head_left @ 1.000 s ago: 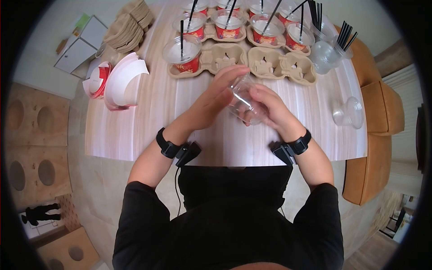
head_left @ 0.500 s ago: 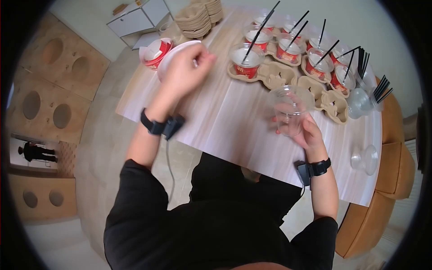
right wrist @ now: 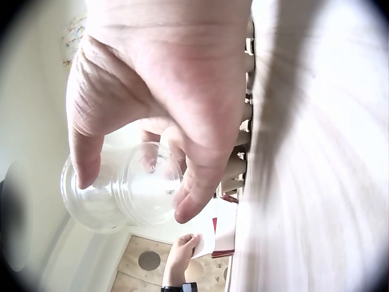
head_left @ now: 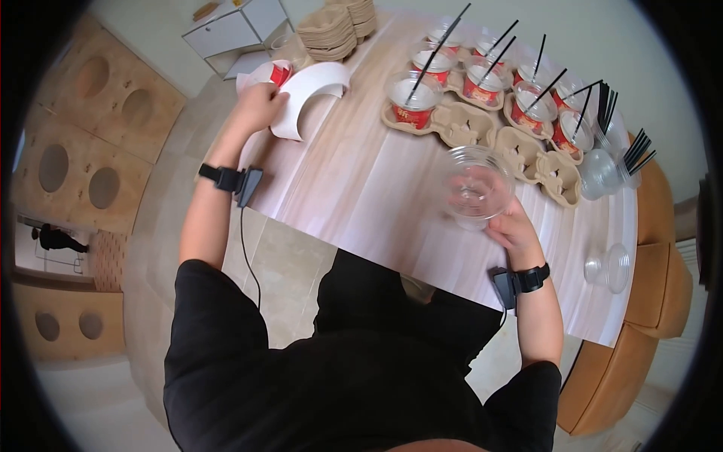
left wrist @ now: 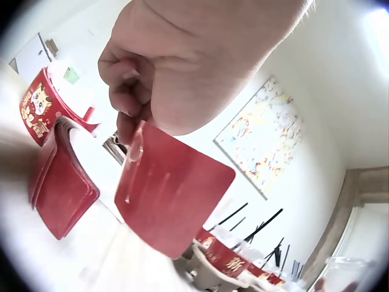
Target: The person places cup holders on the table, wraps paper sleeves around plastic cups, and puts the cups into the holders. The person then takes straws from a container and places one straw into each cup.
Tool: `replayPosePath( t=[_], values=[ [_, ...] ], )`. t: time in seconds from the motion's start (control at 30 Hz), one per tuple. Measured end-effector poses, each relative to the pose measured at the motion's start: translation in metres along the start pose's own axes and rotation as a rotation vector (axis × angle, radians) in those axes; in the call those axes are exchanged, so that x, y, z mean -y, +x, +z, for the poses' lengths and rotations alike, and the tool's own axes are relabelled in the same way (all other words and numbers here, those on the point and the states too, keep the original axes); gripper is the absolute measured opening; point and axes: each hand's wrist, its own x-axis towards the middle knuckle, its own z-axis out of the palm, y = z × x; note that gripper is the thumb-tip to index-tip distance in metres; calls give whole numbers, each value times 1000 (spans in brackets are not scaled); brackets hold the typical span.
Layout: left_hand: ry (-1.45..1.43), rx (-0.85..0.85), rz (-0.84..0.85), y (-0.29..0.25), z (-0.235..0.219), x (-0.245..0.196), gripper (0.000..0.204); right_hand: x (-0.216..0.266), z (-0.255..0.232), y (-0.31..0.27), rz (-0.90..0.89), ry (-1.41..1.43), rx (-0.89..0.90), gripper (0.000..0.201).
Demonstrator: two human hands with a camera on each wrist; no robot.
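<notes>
My left hand (head_left: 260, 109) pinches a curved paper cup sleeve (head_left: 316, 79), white on the face seen from above. From the left wrist, the sleeve's red outer side (left wrist: 173, 188) shows below my curled fingers, beside a stack of more red sleeves (left wrist: 61, 179). My right hand (head_left: 514, 226) grips a clear plastic cup (head_left: 476, 200) above the table, its wide mouth turned up. In the right wrist view the thumb and fingers wrap round the cup's wall (right wrist: 146, 188). A second clear cup (head_left: 608, 268) lies on its side near the table's right edge.
Cardboard cup carriers (head_left: 467, 126) hold several red-sleeved cups (head_left: 413, 113) with black straws. Black straws (head_left: 639, 147) stand in a clear cup at the right. Stacked carriers (head_left: 327, 36) sit at the far left corner. An orange sofa (head_left: 655, 286) borders the table's right side.
My left hand has left the cup, moved left to the sleeves and taken one. My right hand keeps the cup, now more upright. The head view has turned left.
</notes>
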Motion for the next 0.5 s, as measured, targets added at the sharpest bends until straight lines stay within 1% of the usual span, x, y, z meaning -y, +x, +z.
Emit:
replayPosePath(
  t=[0.03,0.07,0.1,0.13,0.17,0.2,0.23,0.27,0.3,0.33,0.37,0.4,0.43,0.5],
  values=[
    [-1,7,9,-7,-6,-9,34,0,2,0,2,13,3,86],
    [-145,8,-42,-17,-15,-20,34,2,3,0,-3,19,-9,86],
    [-288,11,-94,-27,-23,-31,34,5,5,0,26,2,20,85],
    [-287,22,-82,-37,-25,-42,34,6,7,0,56,-15,49,84],
    [-440,42,-90,-48,-25,-57,33,6,8,1,51,-10,35,84],
    [-596,63,-99,-57,-25,-72,32,5,9,1,67,-18,70,85],
    [-602,78,-90,-65,-27,-90,32,5,10,1,88,-27,101,88],
    [-635,142,-66,-73,-28,-111,30,6,12,1,91,-28,81,88],
    [-671,204,-41,-79,-26,-128,29,8,14,2,94,-64,107,91],
    [-687,215,-32,-82,-20,-141,29,10,16,3,98,-102,132,95],
    [-667,295,15,-84,-15,-152,28,12,18,2,103,-110,112,95],
    [-645,372,66,-85,-11,-163,27,13,20,2,109,-138,107,99],
    [-656,383,83,-84,-7,-176,27,14,22,0,112,-166,100,103],
    [-660,477,156,-80,0,-199,26,13,18,-3,95,-133,69,102]
  ],
)
